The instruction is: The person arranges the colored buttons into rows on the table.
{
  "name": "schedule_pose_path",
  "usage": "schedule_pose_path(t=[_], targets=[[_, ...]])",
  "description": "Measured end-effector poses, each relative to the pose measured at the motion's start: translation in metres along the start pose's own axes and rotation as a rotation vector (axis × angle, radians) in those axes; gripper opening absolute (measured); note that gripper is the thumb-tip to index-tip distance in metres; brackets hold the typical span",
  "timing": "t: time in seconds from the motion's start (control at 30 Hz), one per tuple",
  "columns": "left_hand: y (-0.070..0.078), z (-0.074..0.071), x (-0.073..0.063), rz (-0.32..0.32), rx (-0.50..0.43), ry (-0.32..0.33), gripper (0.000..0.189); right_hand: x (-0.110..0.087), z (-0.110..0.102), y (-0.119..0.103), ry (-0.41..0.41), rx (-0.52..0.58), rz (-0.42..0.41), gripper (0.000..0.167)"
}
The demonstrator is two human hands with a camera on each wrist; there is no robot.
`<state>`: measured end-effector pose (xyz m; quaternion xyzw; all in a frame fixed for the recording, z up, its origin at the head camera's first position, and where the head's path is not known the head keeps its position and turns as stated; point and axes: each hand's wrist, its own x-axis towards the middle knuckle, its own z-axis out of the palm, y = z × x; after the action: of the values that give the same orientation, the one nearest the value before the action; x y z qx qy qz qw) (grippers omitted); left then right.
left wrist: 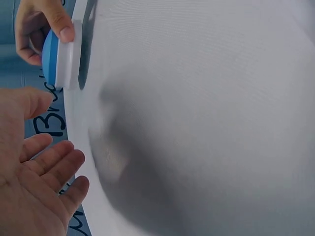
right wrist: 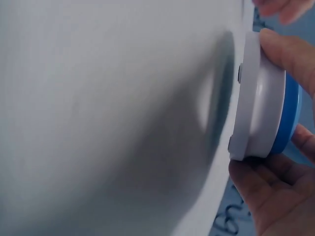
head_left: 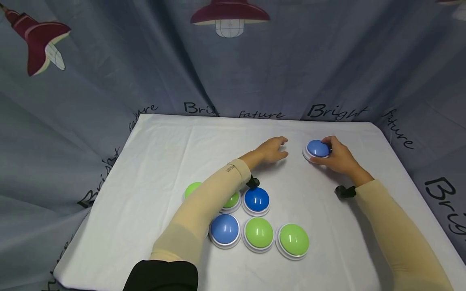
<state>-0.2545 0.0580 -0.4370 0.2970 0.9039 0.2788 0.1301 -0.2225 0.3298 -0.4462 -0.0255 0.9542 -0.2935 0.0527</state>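
Observation:
My right hand (head_left: 336, 157) grips a blue domed push button (head_left: 318, 148) with a white base, thumb and fingers on opposite sides of its rim. In the right wrist view the button (right wrist: 266, 98) hangs a little above the white cloth, its small feet showing. To its left, my left hand (head_left: 272, 150) reaches over the table with fingers spread and nothing in them. The left wrist view shows that hand (left wrist: 39, 167) palm visible, fingers slightly bent, apart from the held button (left wrist: 61, 59).
Nearer me stand blue buttons (head_left: 257, 199) (head_left: 224, 228) and green buttons (head_left: 259, 232) (head_left: 294, 239); my left forearm partly covers more green ones (head_left: 192, 188). They rest on a white-covered table (head_left: 153, 161). A grey-blue printed curtain (head_left: 291, 72) surrounds its far and side edges.

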Motion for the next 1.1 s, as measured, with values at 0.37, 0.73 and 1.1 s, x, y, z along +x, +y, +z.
schedule_pose_path(t=[0.37, 0.73, 1.1], targets=[[0.0, -0.004, -0.01, 0.049, -0.055, 0.039, 0.062, -0.017, 0.014, -0.047, -0.052, 0.029, -0.168, 0.096], [0.002, -0.008, -0.033, 0.217, -0.097, -0.013, 0.057, -0.034, 0.027, -0.068, -0.058, 0.056, -0.273, 0.086], [0.01, -0.011, -0.064, 0.266, -0.059, -0.065, 0.057, -0.067, 0.033, -0.079, -0.046, 0.084, -0.376, 0.079]])
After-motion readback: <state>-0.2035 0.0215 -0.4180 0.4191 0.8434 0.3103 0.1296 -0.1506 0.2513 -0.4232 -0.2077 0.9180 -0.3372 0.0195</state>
